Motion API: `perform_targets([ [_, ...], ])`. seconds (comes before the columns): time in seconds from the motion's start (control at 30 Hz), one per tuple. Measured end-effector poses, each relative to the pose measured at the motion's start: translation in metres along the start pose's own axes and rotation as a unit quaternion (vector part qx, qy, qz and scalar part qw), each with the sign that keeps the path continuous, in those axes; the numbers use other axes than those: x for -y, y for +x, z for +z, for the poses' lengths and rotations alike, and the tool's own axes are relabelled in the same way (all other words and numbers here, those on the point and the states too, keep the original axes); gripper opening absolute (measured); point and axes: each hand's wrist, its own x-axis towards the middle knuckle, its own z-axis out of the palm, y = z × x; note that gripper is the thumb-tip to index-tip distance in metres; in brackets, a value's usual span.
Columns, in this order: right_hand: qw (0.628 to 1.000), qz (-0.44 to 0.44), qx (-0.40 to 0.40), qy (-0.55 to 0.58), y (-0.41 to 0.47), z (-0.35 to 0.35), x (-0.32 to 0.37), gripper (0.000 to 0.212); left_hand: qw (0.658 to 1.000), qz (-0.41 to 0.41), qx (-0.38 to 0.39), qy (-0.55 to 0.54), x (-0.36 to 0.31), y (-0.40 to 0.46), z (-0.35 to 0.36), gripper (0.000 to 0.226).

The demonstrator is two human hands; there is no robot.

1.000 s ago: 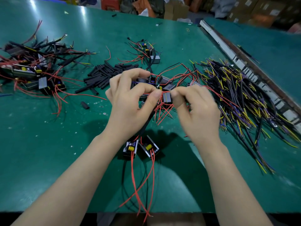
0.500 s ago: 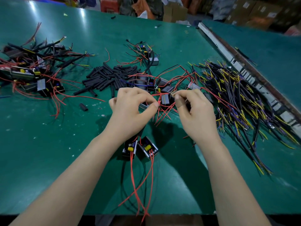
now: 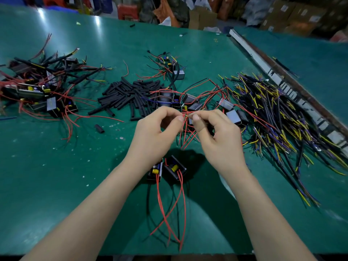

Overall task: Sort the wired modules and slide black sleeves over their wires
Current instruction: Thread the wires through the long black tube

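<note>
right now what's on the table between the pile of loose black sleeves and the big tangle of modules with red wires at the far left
In the head view, mostly bare green table separates the black sleeve pile from the left module tangle; only a few trailing red and black wire ends cross it.

A green counter [image 3: 56, 166] carries everything, its surface flecked with small pale specks and catching two bright glares near the far left. Along its right side runs a pale metal rail [image 3: 263, 65], and past that a second green surface [image 3: 310, 53]. Beyond the far edge sit cardboard boxes [image 3: 202, 18], an orange bag [image 3: 165, 10] and a red crate [image 3: 128, 12] — blurred, perhaps stock.
</note>
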Motion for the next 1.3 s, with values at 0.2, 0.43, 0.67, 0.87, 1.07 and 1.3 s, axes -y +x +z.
perform_targets([
  [0.2,1.000,0.011,0.005,-0.003,-0.0007,0.0009,-0.0006,0.016,0.998,-0.010,0.023,-0.056,-0.0009,0.0007,0.0012,0.017],
  [0.43,1.000,0.010,0.015,0.007,-0.0013,0.0004,0.0015,0.016,0.997,-0.008,0.022,-0.072,0.0004,0.0016,0.0003,0.017],
  [0.67,1.000,0.008,0.015,0.006,-0.0010,0.0001,0.0026,0.016,0.994,-0.010,0.020,-0.104,-0.0008,0.0021,0.0016,0.019],
  [0.87,1.000,-0.004,0.014,0.007,-0.0010,0.0010,0.0027,0.018,0.995,0.005,0.016,-0.103,-0.0034,0.0010,0.0024,0.017],
  [1.07,1.000,-0.013,0.010,0.006,-0.0020,0.0021,0.0046,0.018,0.996,0.010,-0.004,-0.086,-0.0034,-0.0009,0.0029,0.016],
  [1.3,1.000,-0.003,0.010,0.011,-0.0017,0.0013,0.0063,0.018,0.997,0.026,-0.005,-0.073,-0.0037,-0.0009,0.0021,0.017],
])
